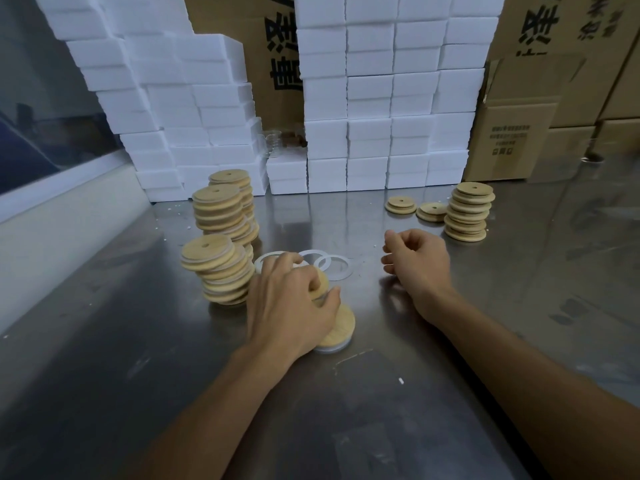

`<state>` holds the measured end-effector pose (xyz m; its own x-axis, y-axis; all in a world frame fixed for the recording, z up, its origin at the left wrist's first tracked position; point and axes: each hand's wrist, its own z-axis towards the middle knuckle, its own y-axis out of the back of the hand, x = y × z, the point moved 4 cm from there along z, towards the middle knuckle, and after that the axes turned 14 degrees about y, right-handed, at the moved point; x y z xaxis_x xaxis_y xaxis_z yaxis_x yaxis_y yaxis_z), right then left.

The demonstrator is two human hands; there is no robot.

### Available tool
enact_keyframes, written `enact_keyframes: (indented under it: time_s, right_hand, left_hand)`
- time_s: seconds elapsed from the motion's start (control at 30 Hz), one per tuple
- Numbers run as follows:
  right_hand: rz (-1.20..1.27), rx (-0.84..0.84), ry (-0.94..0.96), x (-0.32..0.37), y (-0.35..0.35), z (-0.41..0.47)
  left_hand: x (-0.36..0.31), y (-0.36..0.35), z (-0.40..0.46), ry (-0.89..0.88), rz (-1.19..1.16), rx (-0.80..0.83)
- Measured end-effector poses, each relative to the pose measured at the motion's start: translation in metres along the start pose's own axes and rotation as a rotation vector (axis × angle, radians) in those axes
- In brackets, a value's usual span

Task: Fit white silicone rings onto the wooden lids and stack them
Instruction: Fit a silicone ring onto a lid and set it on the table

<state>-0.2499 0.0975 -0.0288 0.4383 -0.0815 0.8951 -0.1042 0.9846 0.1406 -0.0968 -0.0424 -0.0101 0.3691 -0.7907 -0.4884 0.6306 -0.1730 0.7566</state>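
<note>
My left hand [291,303] rests on a short stack of wooden lids [341,327] with white rings at the table's middle, its fingers curled round the top lid. Loose white silicone rings [334,267] lie just behind that hand. My right hand [415,259] hovers to the right with its fingers curled, and nothing shows in it. Tall leaning stacks of ringed lids [221,271] stand to the left. A stack of bare wooden lids [467,213] stands at the right, with two single lids [401,204] beside it.
The work surface is a steel table [138,375]. White foam boxes [367,133] are piled along the back, with cardboard cartons [512,140] behind and to the right. A white ledge [52,230] runs along the left edge.
</note>
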Motion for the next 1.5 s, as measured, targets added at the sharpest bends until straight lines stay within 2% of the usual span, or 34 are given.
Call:
enact_keyframes:
  time_s: [0.27,0.4,0.6,0.67,0.77,0.9,0.97,1.13,1.33,1.5]
  right_hand:
    - [-0.316,0.064,0.059,-0.018,-0.011,0.047]
    - [-0.570,0.103,0.154,-0.021,-0.019,0.074]
    - [-0.809,0.145,0.281,-0.032,-0.033,0.108]
    - [-0.887,0.143,0.351,-0.032,-0.037,0.117]
    - [-0.995,0.230,0.394,-0.038,-0.045,0.128]
    - [-1.085,0.379,0.218,-0.056,-0.046,0.141]
    - [-1.146,0.406,0.218,-0.059,-0.047,0.143]
    - [-1.134,0.321,0.244,-0.054,-0.047,0.136]
    - [-0.967,0.353,0.306,-0.049,-0.046,0.123]
    - [-0.799,0.359,0.262,-0.040,-0.037,0.095]
  left_hand:
    - [-0.011,0.004,-0.004,-0.069,0.033,-0.023]
    - [-0.003,0.002,-0.001,-0.053,-0.128,0.018]
    - [0.015,-0.004,0.012,0.078,-0.329,-0.060]
    - [0.015,-0.005,0.012,0.058,-0.298,-0.063]
    - [0.006,-0.007,0.009,-0.041,-0.179,-0.009]
    - [0.004,-0.015,0.008,-0.033,-0.069,0.169]
    - [0.006,-0.020,0.008,-0.038,-0.036,0.210]
    - [0.007,-0.023,0.009,-0.049,-0.001,0.204]
    - [0.007,-0.024,0.010,-0.064,0.041,0.213]
    - [0.007,-0.026,0.012,-0.058,0.082,0.214]
